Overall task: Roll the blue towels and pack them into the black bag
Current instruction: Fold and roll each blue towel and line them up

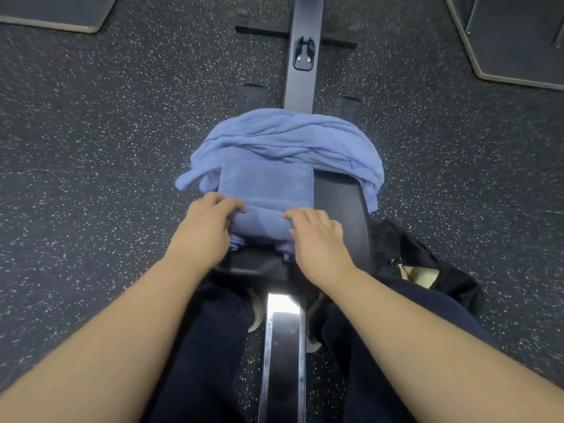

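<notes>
A folded blue towel point(266, 182) lies flat on the black bench pad point(338, 196), its near end turned into a roll point(259, 222). My left hand point(204, 227) grips the left end of that roll, fingers curled over its top. My right hand point(317, 236) grips the right end the same way. Behind the folded towel a crumpled blue towel point(287, 138) is heaped across the far end of the pad and hangs over both sides. The black bag point(427, 264) sits on the floor right of the bench, its mouth partly open with a pale lining showing.
The bench's dark metal beam point(300, 74) runs away from me across the speckled rubber floor point(106, 148). A shiny metal rail point(283, 346) lies between my legs. Dark mats point(55, 10) point(518, 35) lie at the far left and far right corners.
</notes>
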`<state>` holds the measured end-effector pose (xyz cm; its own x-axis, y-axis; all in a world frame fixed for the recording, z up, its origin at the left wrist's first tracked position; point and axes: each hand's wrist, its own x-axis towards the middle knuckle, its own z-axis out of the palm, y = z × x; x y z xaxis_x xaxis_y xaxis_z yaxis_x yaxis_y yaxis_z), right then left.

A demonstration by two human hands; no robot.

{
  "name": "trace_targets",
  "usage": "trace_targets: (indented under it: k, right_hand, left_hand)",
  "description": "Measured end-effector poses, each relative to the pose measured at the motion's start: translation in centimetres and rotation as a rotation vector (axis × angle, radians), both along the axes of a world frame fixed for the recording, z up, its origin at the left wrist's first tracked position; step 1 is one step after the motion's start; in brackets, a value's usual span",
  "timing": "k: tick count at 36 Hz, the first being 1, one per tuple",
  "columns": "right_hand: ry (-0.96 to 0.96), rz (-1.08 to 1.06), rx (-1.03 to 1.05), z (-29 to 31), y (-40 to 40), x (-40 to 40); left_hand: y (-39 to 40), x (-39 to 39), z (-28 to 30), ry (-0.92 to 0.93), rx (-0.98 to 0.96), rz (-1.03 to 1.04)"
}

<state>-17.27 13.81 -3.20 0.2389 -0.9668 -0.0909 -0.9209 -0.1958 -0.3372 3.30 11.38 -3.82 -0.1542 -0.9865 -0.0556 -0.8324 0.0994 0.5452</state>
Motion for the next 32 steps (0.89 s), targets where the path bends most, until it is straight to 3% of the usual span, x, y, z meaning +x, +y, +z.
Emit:
trace_targets:
  k: [7, 16, 22, 28, 32]
  right_hand:
    - [-0.011, -0.103, 0.005, -0.4, -1.4, 0.6]
    - [0.063, -0.172, -0.005, -0.5, -3.4, 1.1]
    - [0.059, -0.196, -0.041, -0.7, -4.1, 1.1]
    - [-0.072, -0.207, -0.293, 0.0, -3.9, 2.2]
    - [-0.085, -0.157, -0.217, 0.5, -3.6, 2.5]
  left_hand:
    - [-0.3, -0.5, 0.1, -0.065, -0.047, 0.005]
    - [-1.0, -0.3, 0.8, -0.114, -0.207, -0.187]
    - [-1.4, -1.0, -0.2, -0.218, -0.112, -0.128]
    - [-2.0, -2.0, -1.0, -0.275, -0.182, -0.050]
    - [-2.2, -2.4, -1.1, -0.270, -0.148, 0.026]
